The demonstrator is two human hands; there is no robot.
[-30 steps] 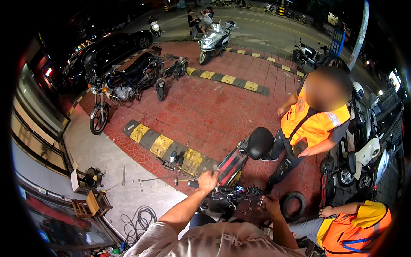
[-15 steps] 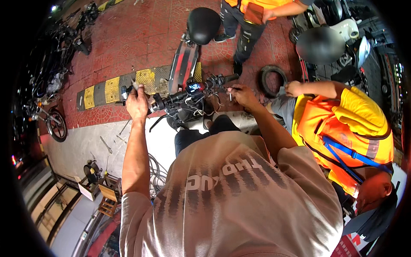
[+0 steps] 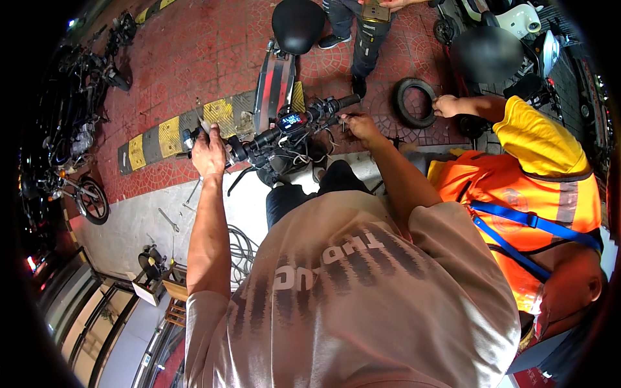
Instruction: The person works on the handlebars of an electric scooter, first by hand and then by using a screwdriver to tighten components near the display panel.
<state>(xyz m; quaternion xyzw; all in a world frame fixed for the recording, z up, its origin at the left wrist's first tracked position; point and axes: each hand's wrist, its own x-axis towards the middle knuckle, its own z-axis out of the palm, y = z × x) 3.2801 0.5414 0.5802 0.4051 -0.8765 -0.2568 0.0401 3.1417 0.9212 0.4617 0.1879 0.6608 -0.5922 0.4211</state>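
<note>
A person's left hand [image 3: 209,154] pinched a slim pale object [image 3: 205,124] at the left end of a handlebar [image 3: 264,140], while the right hand [image 3: 363,128] gripped a small item [image 3: 343,127] near the other end. Between them glowed a display [image 3: 292,121]; rightward, an orange-vested co-worker [image 3: 517,200] reached beside a tyre [image 3: 400,103].

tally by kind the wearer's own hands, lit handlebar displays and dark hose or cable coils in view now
Own hands: 2, left hand and right hand
Lit handlebar display: 1
Dark coil: 1
Total: 4
</note>
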